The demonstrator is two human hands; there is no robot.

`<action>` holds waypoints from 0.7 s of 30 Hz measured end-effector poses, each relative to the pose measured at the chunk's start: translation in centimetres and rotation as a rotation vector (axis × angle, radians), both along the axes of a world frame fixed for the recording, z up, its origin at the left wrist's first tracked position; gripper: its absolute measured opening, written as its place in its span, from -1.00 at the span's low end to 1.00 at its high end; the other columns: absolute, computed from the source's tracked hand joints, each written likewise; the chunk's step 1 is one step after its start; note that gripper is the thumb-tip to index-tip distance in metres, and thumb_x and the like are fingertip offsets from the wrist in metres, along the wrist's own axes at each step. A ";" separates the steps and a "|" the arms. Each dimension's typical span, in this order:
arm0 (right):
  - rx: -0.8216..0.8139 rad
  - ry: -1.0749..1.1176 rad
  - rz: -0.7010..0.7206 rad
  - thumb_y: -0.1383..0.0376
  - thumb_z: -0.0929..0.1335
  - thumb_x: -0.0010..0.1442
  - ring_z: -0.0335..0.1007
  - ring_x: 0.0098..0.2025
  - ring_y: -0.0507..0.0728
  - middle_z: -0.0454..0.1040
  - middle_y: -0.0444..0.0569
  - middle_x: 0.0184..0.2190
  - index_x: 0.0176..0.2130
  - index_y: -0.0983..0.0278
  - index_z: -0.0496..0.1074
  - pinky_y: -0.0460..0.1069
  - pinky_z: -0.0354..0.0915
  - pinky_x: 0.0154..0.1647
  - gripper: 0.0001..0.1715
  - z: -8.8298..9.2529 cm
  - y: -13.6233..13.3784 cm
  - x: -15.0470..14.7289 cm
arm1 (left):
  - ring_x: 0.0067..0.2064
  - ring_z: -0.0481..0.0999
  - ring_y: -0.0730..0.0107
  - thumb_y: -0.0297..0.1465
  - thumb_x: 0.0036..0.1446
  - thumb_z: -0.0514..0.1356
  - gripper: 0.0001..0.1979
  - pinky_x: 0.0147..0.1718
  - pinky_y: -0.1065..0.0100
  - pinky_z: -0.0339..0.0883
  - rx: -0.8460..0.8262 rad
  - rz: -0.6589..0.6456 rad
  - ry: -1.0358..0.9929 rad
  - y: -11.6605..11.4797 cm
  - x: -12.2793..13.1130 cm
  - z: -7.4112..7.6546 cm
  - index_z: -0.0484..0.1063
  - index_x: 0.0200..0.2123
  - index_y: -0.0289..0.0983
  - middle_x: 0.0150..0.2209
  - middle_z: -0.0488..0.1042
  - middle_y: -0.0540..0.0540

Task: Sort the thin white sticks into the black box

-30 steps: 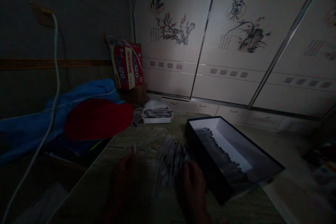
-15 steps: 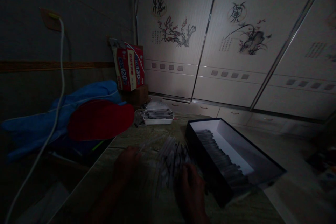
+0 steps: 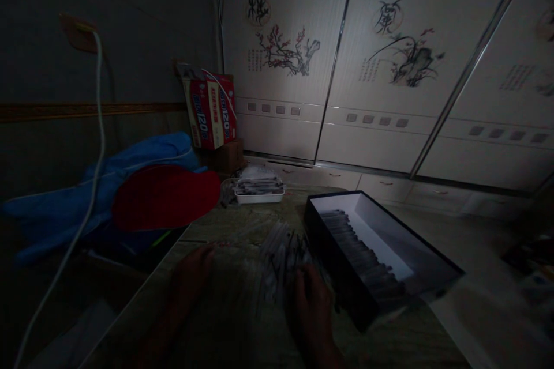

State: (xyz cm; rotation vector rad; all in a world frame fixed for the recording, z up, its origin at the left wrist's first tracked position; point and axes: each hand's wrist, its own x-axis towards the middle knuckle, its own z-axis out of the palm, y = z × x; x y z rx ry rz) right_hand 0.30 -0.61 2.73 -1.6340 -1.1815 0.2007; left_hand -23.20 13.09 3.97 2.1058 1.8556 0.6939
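In the head view, a loose heap of thin, pen-like sticks [image 3: 277, 259], pale and dark, lies on the table. My right hand [image 3: 315, 297] is at the heap's near right side, its fingers curled; whatever lies between them is hidden. To the left of the heap, my left hand [image 3: 194, 268] rests low over the tabletop, dim and smeared, so its fingers do not show clearly. Right of the heap stands an open black box [image 3: 415, 242] with a white inside. A row of similar dark sticks [image 3: 361, 253] fills its left side.
A white tray [image 3: 259, 198] of sticks sits at the table's [image 3: 229, 305] far end. On the left are blue cloth [image 3: 142, 153], a red oval item [image 3: 167, 197] and a hanging white cable [image 3: 100, 127]. Behind stand a red carton [image 3: 212, 112] and sliding cabinet doors [image 3: 277, 86].
My left hand has drawn back left, away from a thin clear stick that showed near its fingertips. My right hand stays by the heap, shifted slightly. The camera view has moved a little.
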 end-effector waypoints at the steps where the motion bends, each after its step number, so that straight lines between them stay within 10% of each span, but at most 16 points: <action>1: 0.006 0.004 0.008 0.16 0.14 0.28 0.46 -0.39 0.12 0.52 -0.02 -0.41 -0.28 0.26 0.41 -0.07 0.23 -0.38 -0.65 -0.1 0.0 0.0 | -0.02 0.51 0.16 -0.27 0.14 -0.12 -0.52 -0.01 0.25 0.30 -0.002 0.008 0.000 -0.1 -0.2 0.1 0.45 -0.07 -0.36 -0.03 0.54 -0.24; 8: 0.006 0.087 0.008 0.14 0.16 0.27 0.42 -0.37 0.12 0.50 -0.02 -0.40 -0.29 0.26 0.41 -0.06 0.22 -0.34 -0.64 0.4 0.0 -0.6 | -0.01 0.48 0.12 -0.22 0.12 -0.12 -0.50 0.00 0.20 0.29 0.015 0.073 -0.081 -1.3 -0.9 -0.2 0.43 -0.07 -0.37 -0.04 0.51 -0.26; 13: -0.029 0.166 0.162 0.08 0.19 0.25 0.41 -0.34 0.10 0.50 -0.05 -0.38 -0.26 0.26 0.42 -0.10 0.25 -0.35 -0.63 5.8 -1.9 -0.7 | -0.02 0.46 0.05 -0.19 0.15 -0.15 -0.51 -0.02 0.13 0.29 0.083 0.178 -0.162 -1.7 -1.1 -1.3 0.39 -0.07 -0.34 -0.05 0.50 -0.29; 17: -0.024 0.054 0.143 0.07 0.18 0.25 0.39 -0.43 0.07 0.47 -0.10 -0.46 -0.24 0.25 0.40 -0.11 0.24 -0.45 -0.63 9.9 -2.4 4.1 | -0.04 0.47 0.04 -0.19 0.17 -0.14 -0.54 -0.05 0.13 0.32 0.057 0.201 -0.202 -2.0 -1.2 -0.7 0.38 -0.08 -0.32 -0.06 0.49 -0.29; 21: -0.265 -0.352 0.027 0.24 0.19 0.21 0.44 -0.37 0.13 0.52 0.01 -0.39 -0.27 0.29 0.40 -0.06 0.23 -0.37 -0.74 10.1 -0.4 12.4 | -0.01 0.46 0.03 -0.20 0.16 -0.14 -0.54 -0.02 0.13 0.30 0.057 0.201 -0.250 -2.5 -0.6 0.4 0.38 -0.08 -0.33 -0.03 0.48 -0.30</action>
